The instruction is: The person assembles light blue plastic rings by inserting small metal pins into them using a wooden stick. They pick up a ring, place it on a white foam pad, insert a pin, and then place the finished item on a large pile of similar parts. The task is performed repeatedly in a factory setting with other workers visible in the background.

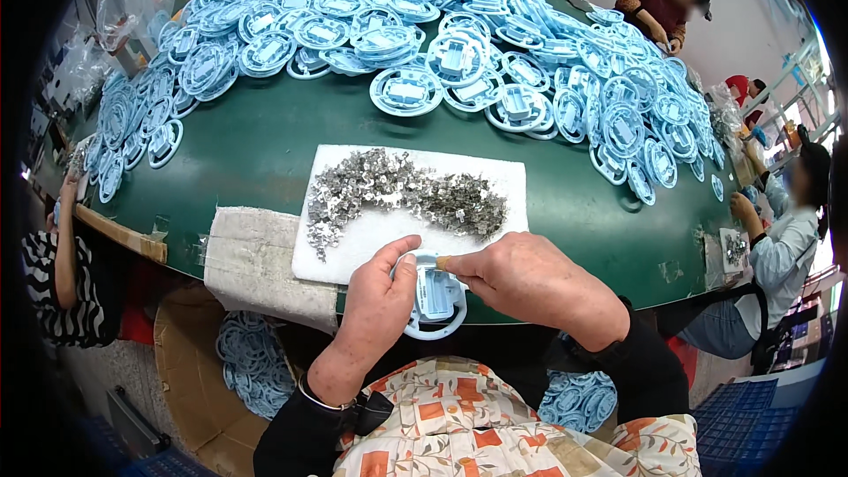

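My left hand [378, 299] grips a light-blue round plastic part [434, 295] with a boxy compartment in its middle, held near the table's front edge. Against the upper rim of that part press the closed fingers of my right hand [535, 279]. A tan covering shows at its fingertip; whatever small thing it may pinch is hidden. Just beyond both hands, a heap of small metal clips [389, 181] spreads over a white foam board [349, 252].
A large pile of similar blue parts [406, 93] covers the far side of the green table [256, 128]. A pale cloth [252, 252] drapes over the front edge. Below, a cardboard box [190, 362] holds more parts. Other people work around the table.
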The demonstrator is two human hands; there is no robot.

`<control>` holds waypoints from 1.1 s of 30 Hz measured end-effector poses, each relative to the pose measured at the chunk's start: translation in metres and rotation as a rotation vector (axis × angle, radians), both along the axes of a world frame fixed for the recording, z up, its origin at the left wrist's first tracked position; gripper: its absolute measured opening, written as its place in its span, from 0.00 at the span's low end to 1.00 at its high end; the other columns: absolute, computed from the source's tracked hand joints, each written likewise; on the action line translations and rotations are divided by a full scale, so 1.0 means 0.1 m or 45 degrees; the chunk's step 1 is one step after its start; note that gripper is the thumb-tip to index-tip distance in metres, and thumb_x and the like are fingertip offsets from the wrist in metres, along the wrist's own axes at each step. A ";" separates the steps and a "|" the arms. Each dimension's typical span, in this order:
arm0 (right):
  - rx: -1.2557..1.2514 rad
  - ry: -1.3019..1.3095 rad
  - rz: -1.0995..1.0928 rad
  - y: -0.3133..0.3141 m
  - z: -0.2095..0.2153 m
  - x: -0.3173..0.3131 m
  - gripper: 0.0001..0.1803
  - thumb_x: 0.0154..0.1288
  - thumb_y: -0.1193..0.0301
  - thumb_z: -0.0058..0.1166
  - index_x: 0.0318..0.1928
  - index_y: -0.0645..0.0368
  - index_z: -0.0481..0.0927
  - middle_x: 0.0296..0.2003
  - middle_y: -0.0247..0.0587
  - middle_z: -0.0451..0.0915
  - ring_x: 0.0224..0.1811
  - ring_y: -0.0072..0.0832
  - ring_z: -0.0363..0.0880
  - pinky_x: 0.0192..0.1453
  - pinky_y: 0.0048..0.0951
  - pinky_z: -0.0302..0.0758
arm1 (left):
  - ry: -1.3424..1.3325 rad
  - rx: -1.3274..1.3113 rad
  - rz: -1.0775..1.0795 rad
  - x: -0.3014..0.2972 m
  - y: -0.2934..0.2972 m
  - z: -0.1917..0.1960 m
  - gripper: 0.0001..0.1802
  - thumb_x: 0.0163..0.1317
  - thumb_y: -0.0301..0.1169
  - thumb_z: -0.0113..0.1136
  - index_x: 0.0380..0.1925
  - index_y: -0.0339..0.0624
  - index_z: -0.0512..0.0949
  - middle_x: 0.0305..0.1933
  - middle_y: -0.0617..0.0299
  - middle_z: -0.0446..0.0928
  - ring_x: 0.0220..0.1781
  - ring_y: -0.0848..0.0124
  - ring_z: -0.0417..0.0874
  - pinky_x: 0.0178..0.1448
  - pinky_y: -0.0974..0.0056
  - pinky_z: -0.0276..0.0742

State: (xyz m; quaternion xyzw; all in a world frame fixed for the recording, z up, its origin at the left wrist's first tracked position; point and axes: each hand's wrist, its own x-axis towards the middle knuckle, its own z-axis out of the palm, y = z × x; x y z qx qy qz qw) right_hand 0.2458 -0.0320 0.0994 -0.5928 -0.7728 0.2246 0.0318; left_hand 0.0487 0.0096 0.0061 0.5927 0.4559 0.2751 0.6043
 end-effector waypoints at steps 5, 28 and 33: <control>0.076 -0.244 0.110 -0.01 0.07 -0.11 0.15 0.66 0.68 0.59 0.53 0.51 0.87 0.26 0.48 0.85 0.27 0.48 0.84 0.34 0.47 0.79 | 0.021 -0.007 -0.002 0.02 0.00 0.06 0.18 0.78 0.30 0.49 0.60 0.30 0.77 0.41 0.63 0.82 0.39 0.83 0.78 0.44 0.73 0.76; 0.055 0.998 -0.562 -0.34 -0.16 0.02 0.14 0.79 0.68 0.51 0.55 0.63 0.82 0.25 0.31 0.79 0.27 0.13 0.70 0.31 0.22 0.69 | -0.051 0.602 -0.494 -0.03 0.00 0.22 0.24 0.78 0.34 0.42 0.68 0.32 0.68 0.48 0.52 0.80 0.47 0.69 0.84 0.53 0.66 0.80; 0.321 1.182 -0.555 -0.47 -0.37 -0.08 0.15 0.79 0.73 0.51 0.60 0.64 0.81 0.28 0.35 0.81 0.28 0.15 0.73 0.33 0.22 0.72 | -0.877 -0.471 -0.374 -0.09 -0.01 0.13 0.28 0.82 0.43 0.41 0.70 0.32 0.63 0.44 0.59 0.78 0.39 0.70 0.84 0.42 0.66 0.82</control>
